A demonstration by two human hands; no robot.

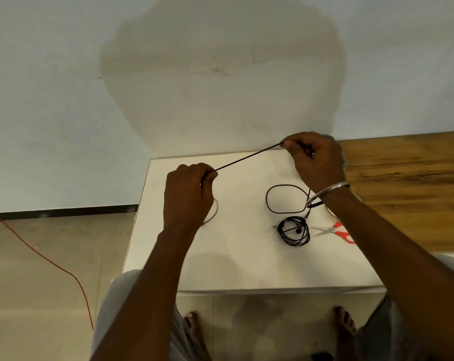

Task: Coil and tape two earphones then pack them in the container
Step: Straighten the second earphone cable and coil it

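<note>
At the white table [246,261] filling mid-frame, your left hand [188,194] and right hand [317,160] each pinch the black cord [248,157] of one earphone with fingers curled tight, holding it taut above the tabletop while its slack loops right of centre. A coiled earphone [295,230] lies below that loop, beside red-handled scissors [335,231]. Coiling looks under way; next, wind the taut length into even loops. No container shows.

Black earphone cable [248,157] stretched taut above table; second earphone [294,231] coiled.
</note>
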